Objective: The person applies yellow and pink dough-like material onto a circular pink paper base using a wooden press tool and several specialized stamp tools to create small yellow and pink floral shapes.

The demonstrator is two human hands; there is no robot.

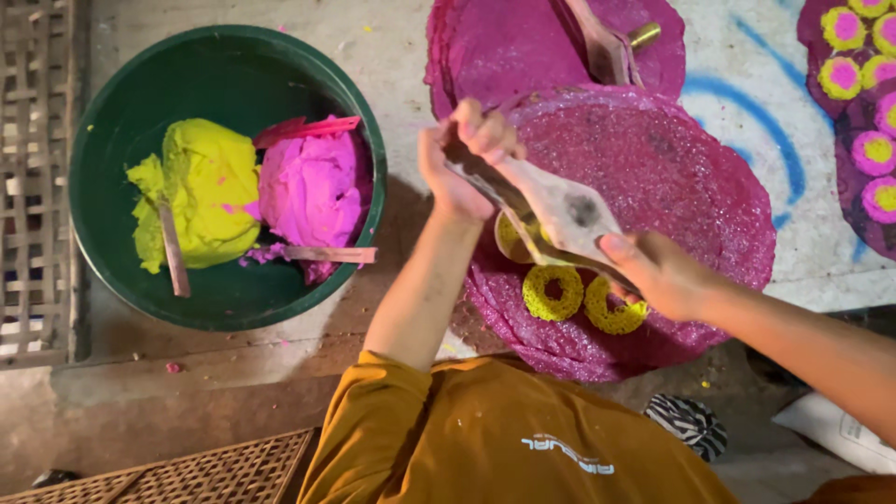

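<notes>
The left hand point(467, 159) is closed in a fist around the handle end of a flat wooden press tool point(551, 215), gripping it firmly from above. The right hand point(658, 273) holds the opposite, lower end of the same tool, fingers wrapped under its edge, thumb on top. Both grips are therefore narrow and occupied by the tool; neither hand is free. The tool is held tilted, high at the left hand and low at the right, directly over the near edge of a stack of magenta discs point(653, 187). Judged from this hold, one hand steadies the tool while the other directs its lower end at the disc surface.

Two yellow rings point(553, 292) lie on the top disc just beneath the tool's lower end; a third yellow patch is partly hidden under the tool.

A green basin point(112, 168) stands well apart to the left, on the floor point(392, 56). It holds a lump of yellow paste point(201, 191) touching a lump of pink paste point(313, 187), each with a flat stick resting in or against it, within arm's reach of the left hand.

Finished discs carrying yellow-and-pink rosettes point(873, 154) lie at the far right, clear of the working stack.
</notes>
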